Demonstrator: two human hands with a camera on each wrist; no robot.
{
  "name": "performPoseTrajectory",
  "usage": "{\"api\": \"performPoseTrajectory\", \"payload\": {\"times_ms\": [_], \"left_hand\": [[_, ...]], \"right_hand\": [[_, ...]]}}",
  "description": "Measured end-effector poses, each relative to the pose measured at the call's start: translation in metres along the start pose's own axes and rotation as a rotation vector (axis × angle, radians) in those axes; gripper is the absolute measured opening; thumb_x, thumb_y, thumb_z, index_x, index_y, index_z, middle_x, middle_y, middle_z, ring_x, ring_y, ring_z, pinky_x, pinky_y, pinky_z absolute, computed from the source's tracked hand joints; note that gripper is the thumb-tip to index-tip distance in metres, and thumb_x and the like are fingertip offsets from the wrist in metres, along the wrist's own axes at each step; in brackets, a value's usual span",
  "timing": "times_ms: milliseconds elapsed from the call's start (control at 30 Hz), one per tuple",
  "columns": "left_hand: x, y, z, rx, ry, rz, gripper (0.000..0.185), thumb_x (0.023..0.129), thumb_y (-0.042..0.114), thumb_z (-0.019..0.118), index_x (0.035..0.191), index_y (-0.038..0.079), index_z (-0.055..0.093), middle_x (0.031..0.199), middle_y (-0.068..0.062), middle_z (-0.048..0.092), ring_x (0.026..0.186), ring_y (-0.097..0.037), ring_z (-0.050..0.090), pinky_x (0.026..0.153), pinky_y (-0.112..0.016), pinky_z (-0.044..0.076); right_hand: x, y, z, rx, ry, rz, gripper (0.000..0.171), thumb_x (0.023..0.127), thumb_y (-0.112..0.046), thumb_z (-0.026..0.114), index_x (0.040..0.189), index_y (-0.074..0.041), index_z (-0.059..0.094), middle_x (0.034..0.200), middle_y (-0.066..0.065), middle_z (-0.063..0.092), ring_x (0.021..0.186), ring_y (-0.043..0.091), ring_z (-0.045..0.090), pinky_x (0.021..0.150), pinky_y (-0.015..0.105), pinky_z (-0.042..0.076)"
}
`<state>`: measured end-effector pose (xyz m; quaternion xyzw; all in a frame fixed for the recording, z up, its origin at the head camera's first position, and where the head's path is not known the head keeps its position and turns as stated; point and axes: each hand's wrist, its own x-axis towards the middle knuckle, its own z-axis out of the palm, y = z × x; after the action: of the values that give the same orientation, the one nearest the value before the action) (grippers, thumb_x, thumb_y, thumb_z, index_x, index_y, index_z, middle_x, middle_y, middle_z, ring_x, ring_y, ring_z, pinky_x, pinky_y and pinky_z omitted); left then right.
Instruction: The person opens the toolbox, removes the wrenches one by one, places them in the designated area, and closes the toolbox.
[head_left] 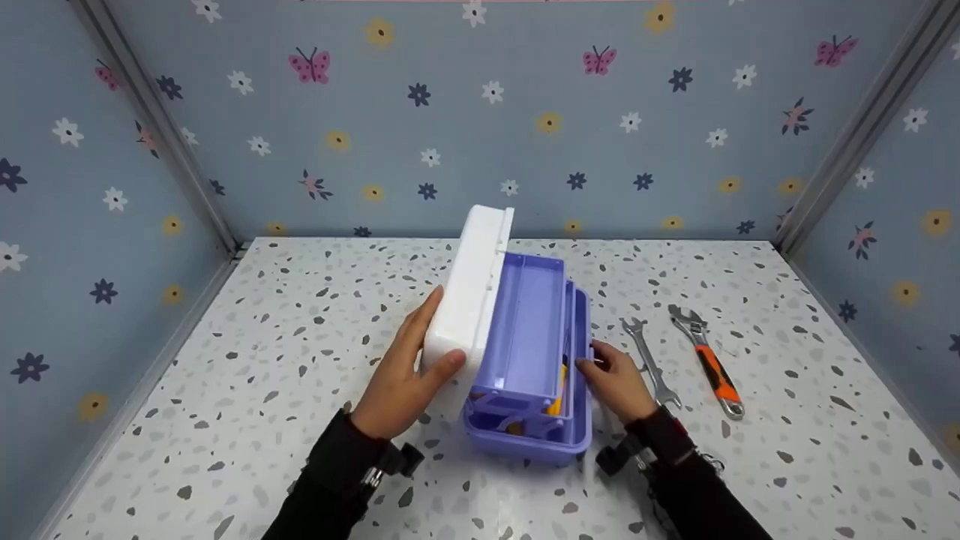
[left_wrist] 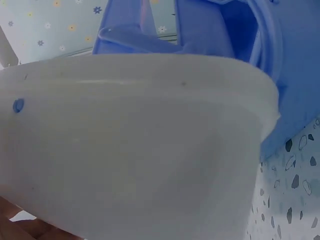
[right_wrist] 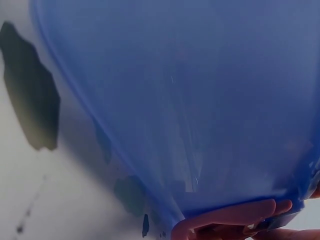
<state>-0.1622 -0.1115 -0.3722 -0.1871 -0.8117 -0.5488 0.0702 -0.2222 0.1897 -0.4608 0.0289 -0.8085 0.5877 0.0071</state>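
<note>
A purple toolbox [head_left: 525,448] stands lengthwise on the table, its white lid [head_left: 466,292] raised on the left side. The left hand [head_left: 397,379] holds the lid at its near end, thumb on the near face and fingers along the outer side. In the left wrist view the lid's end [left_wrist: 140,150] fills most of the picture. At the box's right rim, the right hand [head_left: 619,384] grips the wall with its thumb over the edge. The right wrist view shows the box wall [right_wrist: 175,100] and a pink latch [right_wrist: 230,216] beside the fingertips. An upper tray [head_left: 534,322] partly hides yellow items [head_left: 557,397].
An open-end wrench [head_left: 649,361] lies just right of the right hand. Farther right is an adjustable wrench [head_left: 716,367] with an orange and black handle. Patterned walls [head_left: 495,142] enclose the speckled table [head_left: 300,315] at the back and both sides.
</note>
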Motion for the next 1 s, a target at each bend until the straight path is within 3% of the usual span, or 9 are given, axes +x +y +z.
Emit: {"api": "performPoseTrajectory", "payload": {"times_ms": [167,367,500,600,833,1000], "left_hand": [[0.002,0.0,0.022,0.063,0.016,0.061,0.078,0.095,0.041,0.061,0.158,0.027,0.017,0.159,-0.009,0.027,0.136,-0.033,0.042,0.102,-0.057,0.045],[0.003,0.003,0.047,0.17,0.109,0.209,0.079,0.094,0.046,0.06,0.154,0.009,0.027,0.155,-0.014,0.038,0.134,-0.03,0.046,0.104,-0.051,0.045],[0.003,0.006,0.06,0.27,0.154,0.267,0.079,0.092,0.053,0.06,0.148,0.002,0.037,0.151,-0.014,0.045,0.13,-0.028,0.051,0.105,-0.05,0.042],[0.004,0.009,0.067,0.354,0.141,0.304,0.079,0.091,0.059,0.057,0.143,0.0,0.042,0.149,-0.016,0.047,0.13,-0.028,0.051,0.108,-0.051,0.039],[0.003,0.014,0.087,0.577,0.043,0.33,0.079,0.089,0.062,0.056,0.139,0.002,0.046,0.146,-0.014,0.05,0.135,-0.027,0.048,0.112,-0.053,0.034],[0.001,0.014,0.103,0.749,0.044,0.403,0.08,0.085,0.063,0.061,0.136,0.002,0.049,0.142,-0.014,0.054,0.131,-0.026,0.052,0.11,-0.049,0.038]], "right_hand": [[-0.001,0.0,0.0,0.017,0.001,-0.006,0.042,0.093,-0.002,0.057,0.134,0.011,0.051,0.122,0.029,0.064,0.106,0.029,0.066,0.079,0.016,0.052],[-0.002,-0.002,0.001,0.074,0.015,0.013,0.041,0.096,-0.001,0.052,0.135,0.011,0.051,0.119,0.029,0.065,0.092,0.014,0.067,0.076,0.018,0.054],[-0.002,-0.004,0.001,0.126,0.016,0.03,0.039,0.098,-0.003,0.047,0.135,0.011,0.051,0.104,0.02,0.069,0.08,0.006,0.063,0.073,0.018,0.054],[-0.002,-0.005,0.001,0.135,0.026,0.043,0.04,0.098,-0.003,0.045,0.134,0.011,0.052,0.101,0.016,0.068,0.079,0.005,0.06,0.072,0.019,0.053],[0.0,-0.006,0.002,0.131,0.044,0.091,0.042,0.097,-0.004,0.041,0.135,0.01,0.051,0.122,0.026,0.064,0.096,0.013,0.065,0.08,0.023,0.056],[-0.001,-0.006,0.002,0.166,0.023,0.09,0.043,0.099,-0.005,0.036,0.137,0.012,0.048,0.129,0.03,0.059,0.107,0.023,0.065,0.088,0.031,0.057]]}}
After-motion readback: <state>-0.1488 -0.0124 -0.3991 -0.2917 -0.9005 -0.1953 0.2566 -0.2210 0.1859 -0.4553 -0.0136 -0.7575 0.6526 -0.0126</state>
